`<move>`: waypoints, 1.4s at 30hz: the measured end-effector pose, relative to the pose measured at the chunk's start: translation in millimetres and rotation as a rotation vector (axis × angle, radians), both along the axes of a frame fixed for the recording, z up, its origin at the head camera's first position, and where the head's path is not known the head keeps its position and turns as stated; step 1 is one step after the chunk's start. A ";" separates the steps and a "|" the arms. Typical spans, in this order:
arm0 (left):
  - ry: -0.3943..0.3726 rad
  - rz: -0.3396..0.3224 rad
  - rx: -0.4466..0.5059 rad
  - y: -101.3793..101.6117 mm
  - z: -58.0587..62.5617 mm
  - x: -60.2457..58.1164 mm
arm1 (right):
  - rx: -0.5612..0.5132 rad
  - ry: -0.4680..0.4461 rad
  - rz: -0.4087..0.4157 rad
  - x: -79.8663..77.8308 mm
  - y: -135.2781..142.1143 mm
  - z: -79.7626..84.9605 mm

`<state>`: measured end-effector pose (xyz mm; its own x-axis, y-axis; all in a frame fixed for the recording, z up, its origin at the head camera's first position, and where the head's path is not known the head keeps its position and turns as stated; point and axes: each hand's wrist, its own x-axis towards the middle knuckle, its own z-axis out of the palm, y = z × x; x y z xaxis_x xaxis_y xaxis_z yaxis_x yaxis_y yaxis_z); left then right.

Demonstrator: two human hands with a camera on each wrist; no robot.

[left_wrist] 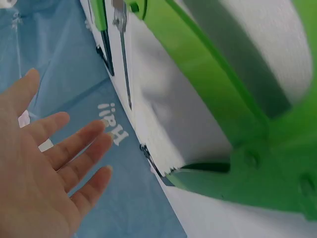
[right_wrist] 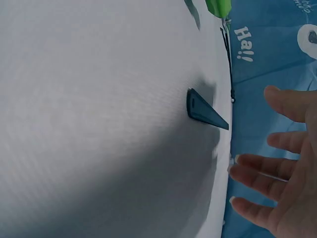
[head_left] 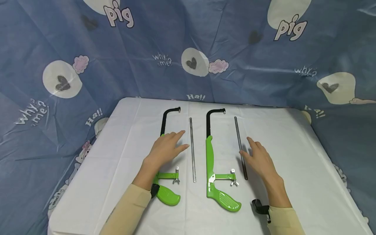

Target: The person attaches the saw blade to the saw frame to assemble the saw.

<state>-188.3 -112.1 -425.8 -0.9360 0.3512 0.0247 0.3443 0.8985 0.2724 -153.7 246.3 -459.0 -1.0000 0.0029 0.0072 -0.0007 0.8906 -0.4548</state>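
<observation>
Two green hacksaw frames with black bent front arms lie on a white-covered table. Above the left hacksaw frame [head_left: 168,195] is my left hand [head_left: 164,148], fingers spread and pointing right, hiding the frame's middle. That hand holds nothing; in the left wrist view the green frame [left_wrist: 203,74] looms large beside its palm [left_wrist: 29,188]. Between the frames lies a thin grey saw blade [head_left: 192,150]. To the right of the second hacksaw frame [head_left: 210,156] lies a darker saw blade [head_left: 237,130]. My right hand [head_left: 261,161], empty with fingers extended, hovers beside this blade, its thumb overlapping it in the head view.
The white table [head_left: 293,147] has rounded back corners. Blue printed cloth [head_left: 249,85] hangs behind it and along both sides. Each frame carries a wing-nut clamp [head_left: 234,178] near its handle. Black straps [head_left: 259,207] sit at both wrists, by the beige sleeves [head_left: 285,222].
</observation>
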 end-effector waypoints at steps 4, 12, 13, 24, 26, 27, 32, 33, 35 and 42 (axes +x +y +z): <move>-0.003 -0.017 -0.023 7.9 -0.4 1.1 | -0.002 -0.020 0.003 1.0 -0.4 -1.3; -0.028 -0.030 -0.030 25.8 2.0 5.7 | 0.021 -0.018 0.005 0.3 -4.4 -0.6; -0.029 -0.032 -0.032 28.6 2.3 5.9 | 0.024 -0.018 0.003 0.0 -5.0 -0.1; -0.049 -0.095 -0.075 48.8 -3.2 7.1 | 0.053 -0.053 0.010 -1.3 -10.4 -1.5; -0.042 -0.104 -0.079 51.9 -3.5 7.1 | 0.056 -0.049 0.008 -1.0 -11.0 -2.0; -0.040 -0.110 -0.081 53.6 -3.5 7.1 | 0.057 -0.048 0.006 -0.9 -11.1 -2.3; -0.051 -0.126 -0.063 62.6 -5.7 7.3 | 0.038 -0.053 -0.008 -2.6 -13.7 -4.0; -0.054 -0.128 -0.060 64.2 -6.6 7.4 | 0.033 -0.055 -0.012 -3.3 -14.7 -4.2; -0.056 -0.132 -0.051 67.2 -8.4 7.6 | 0.025 -0.058 -0.020 -4.8 -16.4 -4.2; -0.067 -0.103 -0.043 77.5 -10.3 8.5 | 0.011 -0.082 -0.071 -7.6 -21.8 -2.1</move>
